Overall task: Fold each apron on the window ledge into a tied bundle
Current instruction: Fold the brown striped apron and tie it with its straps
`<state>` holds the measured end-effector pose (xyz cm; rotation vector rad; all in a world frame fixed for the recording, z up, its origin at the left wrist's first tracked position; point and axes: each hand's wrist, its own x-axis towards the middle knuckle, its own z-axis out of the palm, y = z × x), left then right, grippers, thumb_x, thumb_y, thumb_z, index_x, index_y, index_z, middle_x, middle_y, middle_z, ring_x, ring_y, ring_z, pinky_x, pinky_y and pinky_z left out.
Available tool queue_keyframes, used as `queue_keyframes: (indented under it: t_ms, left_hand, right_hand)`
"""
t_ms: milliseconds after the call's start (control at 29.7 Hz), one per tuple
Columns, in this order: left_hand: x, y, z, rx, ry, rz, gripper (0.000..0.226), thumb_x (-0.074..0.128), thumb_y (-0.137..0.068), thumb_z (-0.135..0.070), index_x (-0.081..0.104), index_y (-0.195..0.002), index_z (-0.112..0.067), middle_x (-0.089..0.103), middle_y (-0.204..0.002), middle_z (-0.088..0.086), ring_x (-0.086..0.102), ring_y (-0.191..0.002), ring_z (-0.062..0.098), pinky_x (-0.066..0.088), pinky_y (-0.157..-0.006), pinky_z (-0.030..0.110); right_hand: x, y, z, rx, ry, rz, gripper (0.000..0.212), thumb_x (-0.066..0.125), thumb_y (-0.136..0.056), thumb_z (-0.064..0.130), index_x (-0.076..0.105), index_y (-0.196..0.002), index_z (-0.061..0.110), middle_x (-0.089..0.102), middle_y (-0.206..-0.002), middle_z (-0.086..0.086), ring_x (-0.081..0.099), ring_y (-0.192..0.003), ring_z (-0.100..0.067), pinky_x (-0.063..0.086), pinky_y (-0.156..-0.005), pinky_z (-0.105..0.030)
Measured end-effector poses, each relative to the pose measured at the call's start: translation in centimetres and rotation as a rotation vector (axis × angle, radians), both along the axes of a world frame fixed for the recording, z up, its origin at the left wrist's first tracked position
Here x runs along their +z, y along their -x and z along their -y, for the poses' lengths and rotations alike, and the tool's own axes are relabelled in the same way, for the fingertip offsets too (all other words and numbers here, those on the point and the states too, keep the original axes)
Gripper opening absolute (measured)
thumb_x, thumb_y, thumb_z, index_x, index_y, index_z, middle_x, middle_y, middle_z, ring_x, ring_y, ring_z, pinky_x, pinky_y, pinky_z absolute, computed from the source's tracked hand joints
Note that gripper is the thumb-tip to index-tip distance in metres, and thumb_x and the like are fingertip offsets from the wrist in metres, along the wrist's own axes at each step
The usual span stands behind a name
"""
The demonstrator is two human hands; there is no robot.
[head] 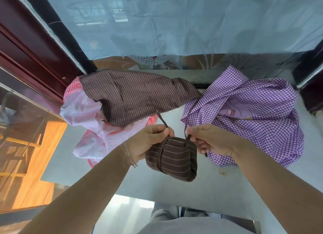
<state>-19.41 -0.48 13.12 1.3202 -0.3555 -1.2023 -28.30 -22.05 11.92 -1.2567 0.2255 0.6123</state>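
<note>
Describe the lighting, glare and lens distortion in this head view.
Head view: soft, even daylight comes through the frosted window; hard sunlight falls only on the wooden floor at lower left. The glass door at left shows faint reflections. Wide-angle distortion bows the window frame and stretches the forearms. The bundle and both hands look sharp.

Bare forearms; thin bracelet (pixel 130 157) circles the left wrist.
</note>
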Motion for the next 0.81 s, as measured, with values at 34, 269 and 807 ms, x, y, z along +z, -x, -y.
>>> queue_keyframes:
  t_ms: [34,269,807]
  left_hand:
    - [0.2,0.0,0.0,0.033,-0.039,0.035,0.014,0.067,-0.084,-0.03,0.072,-0.079,-0.018,0.065,-0.078,0.003,0.06,-0.072,0.018,0.049,-0.071,0.032]
    - [3.1,-1.1,0.1,0.123,-0.242,0.496,0.024,0.053,-0.096,-0.021,0.071,-0.08,-0.022,0.069,-0.08,0.003,0.065,-0.076,0.02,0.055,-0.076,0.038]
    - [3.0,-5.3,-3.5,0.292,-0.207,0.549,0.031,0.055,-0.093,-0.018,0.073,-0.07,-0.028,0.067,-0.069,-0.006,0.062,-0.064,0.009,0.052,-0.064,0.02]
  right_hand:
    - [0.4,-0.1,-0.2,-0.012,0.027,0.01,0.033,0.054,-0.085,0.038,0.052,-0.071,0.008,0.035,-0.061,-0.004,0.033,-0.052,-0.013,0.033,-0.048,-0.02]
    - [0.4,-1.8,0.1,-0.251,0.121,-0.016,0.042,0.05,-0.096,0.038,0.045,-0.06,0.017,0.033,-0.051,0.004,0.024,-0.044,-0.009,0.021,-0.039,-0.02]
    - [-0.3,-3.3,5.0,-0.967,-0.66,-0.028,0.04,0.039,-0.101,0.036,0.059,-0.072,0.015,0.075,-0.093,0.001,0.068,-0.067,-0.003,0.052,-0.053,-0.013]
